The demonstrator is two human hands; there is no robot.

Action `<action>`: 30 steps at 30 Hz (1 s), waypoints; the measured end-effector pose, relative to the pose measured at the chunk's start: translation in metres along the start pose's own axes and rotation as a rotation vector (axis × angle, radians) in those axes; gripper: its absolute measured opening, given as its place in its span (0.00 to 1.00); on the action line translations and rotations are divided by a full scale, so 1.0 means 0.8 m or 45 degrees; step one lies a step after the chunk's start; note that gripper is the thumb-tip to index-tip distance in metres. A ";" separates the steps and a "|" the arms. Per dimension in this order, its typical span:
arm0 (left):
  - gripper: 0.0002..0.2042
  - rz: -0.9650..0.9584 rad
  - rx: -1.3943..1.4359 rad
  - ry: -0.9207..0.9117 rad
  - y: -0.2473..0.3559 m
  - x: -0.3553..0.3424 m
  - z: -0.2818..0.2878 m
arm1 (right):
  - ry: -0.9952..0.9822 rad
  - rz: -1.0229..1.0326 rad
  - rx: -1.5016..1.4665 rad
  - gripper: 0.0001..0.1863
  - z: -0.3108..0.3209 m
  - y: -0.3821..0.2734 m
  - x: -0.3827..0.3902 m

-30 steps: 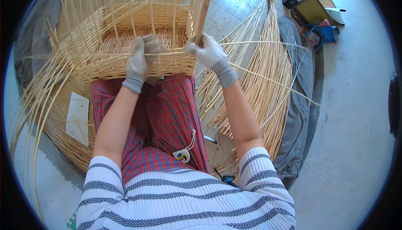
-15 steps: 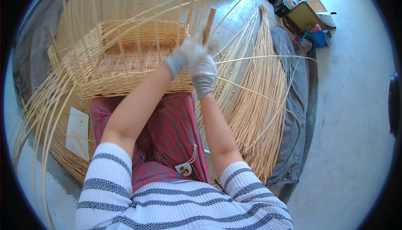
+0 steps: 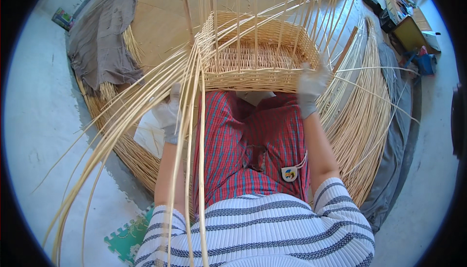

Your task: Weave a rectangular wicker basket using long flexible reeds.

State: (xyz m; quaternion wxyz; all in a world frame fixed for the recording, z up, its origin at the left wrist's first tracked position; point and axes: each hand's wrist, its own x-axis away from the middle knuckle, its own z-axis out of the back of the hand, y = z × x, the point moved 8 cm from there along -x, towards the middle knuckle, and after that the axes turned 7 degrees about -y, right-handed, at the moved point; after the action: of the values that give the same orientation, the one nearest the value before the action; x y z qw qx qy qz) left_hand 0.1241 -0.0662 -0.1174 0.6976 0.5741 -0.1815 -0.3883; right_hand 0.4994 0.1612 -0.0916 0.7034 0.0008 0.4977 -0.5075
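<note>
The person's left hand (image 3: 168, 114), in a pale glove with a grey cuff, is just left of the basket, partly covered by long canes that cross over it; whether its fingers are closed on any of them cannot be told. The right hand (image 3: 311, 87), gloved the same way and blurred, is at the basket's near right corner, and its grip cannot be told either.

The basket (image 3: 258, 80), woven of pale cane, lies with its near wall at the person's knees, between the two hands. It is rectangular, with a browner floor inside. Thin upright canes (image 3: 256, 24) rise along its sides, and a bunch of loose canes (image 3: 121, 114) trails from its left end down toward the lower left. One wooden stick (image 3: 188, 16) stands near the left end, and another (image 3: 346, 48) leans by the right.

Below are red checked trousers (image 3: 224, 140) with a small white tag (image 3: 289, 173), and a striped shirt (image 3: 262, 223). On the right, a large pile of canes (image 3: 367, 131) lies beside a grey cloth (image 3: 391, 169). A green mat (image 3: 124, 238) shows at the lower left.
</note>
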 end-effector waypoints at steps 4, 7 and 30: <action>0.11 -0.034 -0.186 -0.091 -0.006 -0.018 -0.002 | -1.251 0.367 -0.762 0.11 -0.061 -0.211 0.135; 0.12 -0.055 -0.279 -0.152 -0.009 -0.023 -0.012 | -1.106 0.787 -1.037 0.18 -0.030 -0.328 0.171; 0.16 -0.134 -0.466 -0.307 0.000 -0.032 -0.018 | -1.266 1.000 -0.676 0.11 -0.255 -0.370 0.205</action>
State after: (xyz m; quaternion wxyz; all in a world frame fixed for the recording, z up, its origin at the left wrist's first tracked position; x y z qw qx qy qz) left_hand 0.1178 -0.0375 -0.1162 0.7421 0.3962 -0.1598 -0.5165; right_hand 0.1438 0.0036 -0.1604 0.9564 -0.2244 0.1861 -0.0157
